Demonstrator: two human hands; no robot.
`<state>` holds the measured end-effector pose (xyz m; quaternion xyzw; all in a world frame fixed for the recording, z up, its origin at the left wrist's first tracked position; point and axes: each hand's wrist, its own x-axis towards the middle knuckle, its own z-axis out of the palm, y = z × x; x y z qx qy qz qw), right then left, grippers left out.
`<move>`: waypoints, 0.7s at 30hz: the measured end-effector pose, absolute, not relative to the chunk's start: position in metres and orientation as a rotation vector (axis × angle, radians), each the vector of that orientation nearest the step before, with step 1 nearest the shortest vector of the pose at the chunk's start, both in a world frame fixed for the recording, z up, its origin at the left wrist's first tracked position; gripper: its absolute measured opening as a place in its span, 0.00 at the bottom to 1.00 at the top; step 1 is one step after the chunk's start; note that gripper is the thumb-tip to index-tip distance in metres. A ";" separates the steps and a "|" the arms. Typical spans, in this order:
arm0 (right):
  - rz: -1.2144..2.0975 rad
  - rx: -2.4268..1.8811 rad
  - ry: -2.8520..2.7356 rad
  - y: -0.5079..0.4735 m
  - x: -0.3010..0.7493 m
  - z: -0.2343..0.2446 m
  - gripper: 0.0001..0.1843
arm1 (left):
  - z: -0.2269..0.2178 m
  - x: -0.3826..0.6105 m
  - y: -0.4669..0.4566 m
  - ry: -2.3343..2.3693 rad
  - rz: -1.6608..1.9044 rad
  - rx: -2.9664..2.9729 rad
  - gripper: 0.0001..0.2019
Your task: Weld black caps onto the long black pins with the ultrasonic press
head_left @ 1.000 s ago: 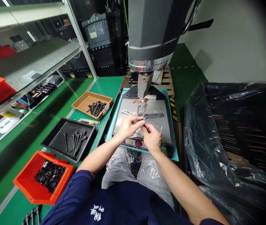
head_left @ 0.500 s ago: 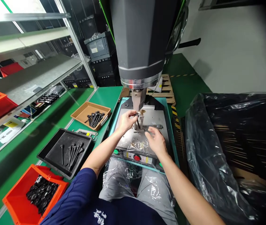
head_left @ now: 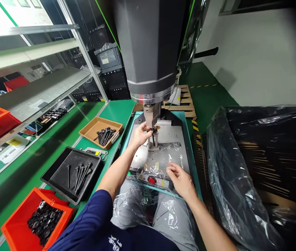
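My left hand (head_left: 139, 134) pinches a small black part (head_left: 152, 130) at the top of the metal fixture (head_left: 155, 140), just under the horn (head_left: 150, 113) of the big grey press (head_left: 148, 52). My right hand (head_left: 180, 177) hovers near the front edge of the grey machine plate (head_left: 172, 157), beside the red button (head_left: 151, 180); its fingers are loosely apart and hold nothing.
On the green bench at left stand a brown tray (head_left: 92, 126) with black screw-like parts, a black tray (head_left: 56, 170) with several more, and an orange bin (head_left: 12, 230) of black pieces. A large black plastic-lined box (head_left: 263, 167) fills the right. Shelving (head_left: 33, 87) runs along the left.
My left hand carried the small part from in front of the fixture up onto its top. My right hand let go and drew back toward the plate's front edge. The view tilted up.
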<state>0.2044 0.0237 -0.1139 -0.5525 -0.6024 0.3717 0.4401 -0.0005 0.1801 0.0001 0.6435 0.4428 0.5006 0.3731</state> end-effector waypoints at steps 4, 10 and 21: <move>0.581 -1.348 -1.627 0.029 0.207 -0.107 0.18 | 0.006 -0.005 0.187 1.058 1.211 1.725 0.18; 0.543 -1.332 -1.652 0.028 0.208 -0.110 0.16 | 0.002 -0.010 0.203 1.013 1.145 1.715 0.16; 0.532 -1.369 -1.546 0.019 0.221 -0.100 0.17 | -0.001 -0.016 0.206 1.025 1.141 1.892 0.05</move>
